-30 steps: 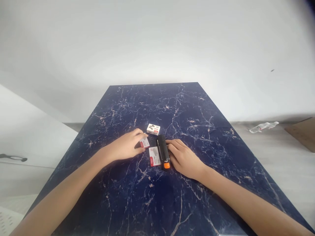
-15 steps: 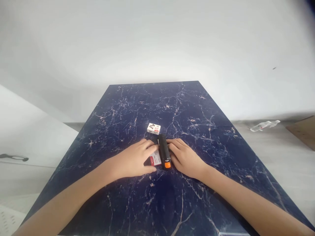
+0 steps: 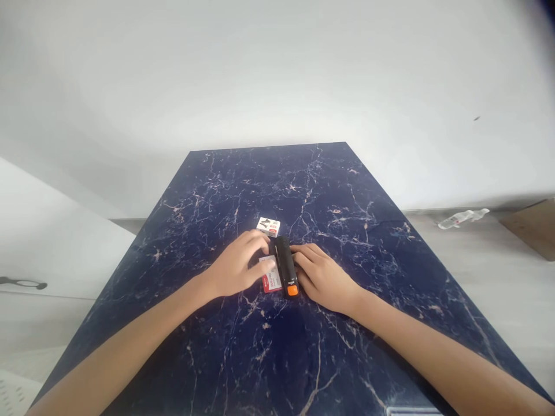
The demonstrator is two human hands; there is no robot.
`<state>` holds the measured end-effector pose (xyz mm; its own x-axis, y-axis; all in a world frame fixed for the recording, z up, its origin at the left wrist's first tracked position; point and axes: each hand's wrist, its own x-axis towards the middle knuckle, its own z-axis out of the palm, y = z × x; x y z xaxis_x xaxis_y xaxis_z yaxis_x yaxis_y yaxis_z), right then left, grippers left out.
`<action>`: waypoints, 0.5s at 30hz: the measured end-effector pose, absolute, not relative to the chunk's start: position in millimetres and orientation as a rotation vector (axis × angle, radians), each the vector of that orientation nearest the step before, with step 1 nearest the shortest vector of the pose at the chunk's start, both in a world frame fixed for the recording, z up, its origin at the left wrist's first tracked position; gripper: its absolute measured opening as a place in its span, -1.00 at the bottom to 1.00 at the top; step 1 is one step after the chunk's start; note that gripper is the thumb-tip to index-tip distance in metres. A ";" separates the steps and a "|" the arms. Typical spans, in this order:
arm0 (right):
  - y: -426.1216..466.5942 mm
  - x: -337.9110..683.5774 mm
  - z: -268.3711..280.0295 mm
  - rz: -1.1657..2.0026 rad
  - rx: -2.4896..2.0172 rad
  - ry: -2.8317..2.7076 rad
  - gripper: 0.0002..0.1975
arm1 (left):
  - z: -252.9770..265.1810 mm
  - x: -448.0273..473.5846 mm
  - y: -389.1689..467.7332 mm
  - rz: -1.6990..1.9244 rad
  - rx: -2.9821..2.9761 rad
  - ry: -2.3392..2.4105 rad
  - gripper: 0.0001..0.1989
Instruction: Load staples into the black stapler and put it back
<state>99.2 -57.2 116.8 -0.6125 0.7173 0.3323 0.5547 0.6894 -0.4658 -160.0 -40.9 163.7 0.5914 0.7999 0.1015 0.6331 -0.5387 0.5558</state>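
A black stapler with an orange end lies lengthwise on the blue marbled table. My right hand rests along its right side, fingers bent against it; the fingertips are partly hidden. Just left of the stapler is a flat red-and-white packet. Over the packet's far end hovers my left hand, thumb and curled fingers apart with nothing visible between them. Beyond the left fingertips sits a small white box printed with a black stapler picture and red marks.
The dark blue table has white veins and ends at a pale wall. On the floor to the right lie a clear plastic bottle and a brown board-like piece. A black handle-like object shows at the left.
My left hand has drawn back and up toward the white box, uncovering more of the red-and-white packet. My right hand stays by the stapler. The view has shifted slightly.
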 end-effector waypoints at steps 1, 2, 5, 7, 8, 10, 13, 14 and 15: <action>-57.2 99.5 116.9 0.433 -0.976 -2.401 -0.80 | 158.1 -161.8 -37.9 0.539 2.368 1.161 -0.72; -57.2 99.7 117.0 0.431 -0.975 -2.402 -0.80 | 151.9 -163.2 -35.5 0.574 2.396 1.184 -0.67; -57.4 99.9 117.5 0.426 -0.978 -2.408 -0.80 | 135.1 -165.8 -32.0 0.480 2.499 1.223 -0.52; -57.6 99.8 117.9 0.428 -0.984 -2.414 -0.81 | 129.4 -166.5 -31.9 0.377 2.534 1.212 -0.52; -57.6 99.8 118.0 0.429 -0.984 -2.416 -0.81 | 128.3 -166.7 -31.9 0.356 2.538 1.203 -0.52; -57.6 99.7 118.0 0.435 -0.981 -2.414 -0.81 | 128.1 -166.9 -31.3 0.406 2.538 1.200 -0.52; -57.3 99.3 117.8 0.443 -0.979 -2.402 -0.81 | 128.3 -166.8 -27.9 0.584 2.537 1.244 -0.50; -57.1 99.0 117.8 0.443 -0.980 -2.400 -0.81 | 127.8 -166.7 -26.3 0.618 2.538 1.271 -0.50; -56.9 98.8 117.8 0.440 -0.980 -2.399 -0.81 | 127.1 -166.6 -24.9 0.623 2.540 1.292 -0.50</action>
